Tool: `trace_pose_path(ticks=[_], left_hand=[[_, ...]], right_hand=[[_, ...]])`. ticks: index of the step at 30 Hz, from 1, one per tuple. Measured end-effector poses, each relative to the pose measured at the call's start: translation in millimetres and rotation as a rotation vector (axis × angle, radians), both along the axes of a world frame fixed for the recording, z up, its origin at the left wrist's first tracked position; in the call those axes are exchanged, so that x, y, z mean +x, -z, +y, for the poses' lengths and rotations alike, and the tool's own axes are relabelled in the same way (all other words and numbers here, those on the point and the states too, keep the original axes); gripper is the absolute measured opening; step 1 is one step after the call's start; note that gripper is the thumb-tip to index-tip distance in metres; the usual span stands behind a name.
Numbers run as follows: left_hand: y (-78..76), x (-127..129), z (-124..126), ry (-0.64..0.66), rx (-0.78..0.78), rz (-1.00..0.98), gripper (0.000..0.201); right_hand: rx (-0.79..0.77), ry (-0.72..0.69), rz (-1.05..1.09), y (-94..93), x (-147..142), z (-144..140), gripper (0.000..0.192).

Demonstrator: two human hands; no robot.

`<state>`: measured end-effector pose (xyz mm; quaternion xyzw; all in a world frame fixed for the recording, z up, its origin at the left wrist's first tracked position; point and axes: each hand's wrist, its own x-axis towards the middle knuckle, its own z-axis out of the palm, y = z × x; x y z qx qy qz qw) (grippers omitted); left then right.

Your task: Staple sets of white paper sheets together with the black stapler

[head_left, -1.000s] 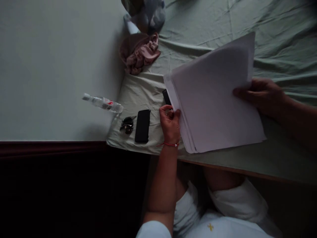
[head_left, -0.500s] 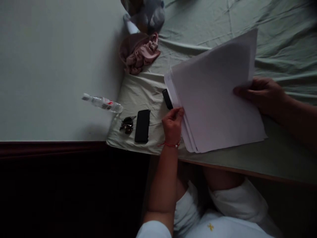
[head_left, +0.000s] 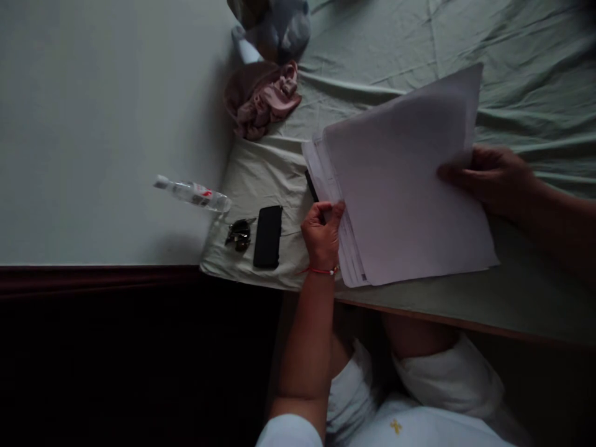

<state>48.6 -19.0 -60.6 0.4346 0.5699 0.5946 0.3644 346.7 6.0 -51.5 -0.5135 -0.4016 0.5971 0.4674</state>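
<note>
The lower sheets of the paper stack (head_left: 405, 198) have fanned further out at the near edge, where the left hand (head_left: 322, 234) pinches them between thumb and fingers, while the right hand (head_left: 493, 179) grips the far edge, steadying the stack above the green bedsheet (head_left: 526, 81), beside a phone (head_left: 268, 236).

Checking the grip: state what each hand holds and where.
Both hold the stack of papers: the left hand pinches its left edge, the right hand grips its right edge.

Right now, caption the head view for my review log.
Left hand thumbs the edge of a paper stack steadied by the right hand.
</note>
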Motion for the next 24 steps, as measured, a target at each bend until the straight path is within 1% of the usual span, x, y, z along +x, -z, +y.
trace_pose_path(ticks=[3,6,9,14,19,22,24], left_hand=[[-1.9,1.6,-0.6,0.019,0.057,-0.040,0.029],[-3.5,3.7,-2.0,0.048,0.062,-0.086,0.041],[-4.4,5.0,-3.3,0.034,0.065,-0.070,0.044],[-6.0,4.0,-3.6,0.071,0.074,-0.069,0.035],[-8.3,4.4,-4.1,0.094,0.063,-0.017,0.021],[-8.2,5.7,-5.4,0.116,0.042,-0.048,0.019],[-7.8,5.9,-6.0,0.125,0.046,-0.032,0.020]], right_hand=[[-0.004,0.007,0.005,0.9,0.2,1.0,0.032],[-0.010,0.025,0.020,0.7,0.4,0.9,0.031],[-0.014,0.037,0.033,-1.6,0.1,-0.2,0.031],[-0.029,0.086,0.060,-6.0,-0.4,-1.8,0.033],[-0.017,0.082,0.045,-5.7,-0.1,-2.0,0.036],[-0.016,0.076,0.037,-5.6,-0.9,-2.2,0.037],[-0.022,0.072,0.035,-6.4,-1.5,-2.6,0.037]])
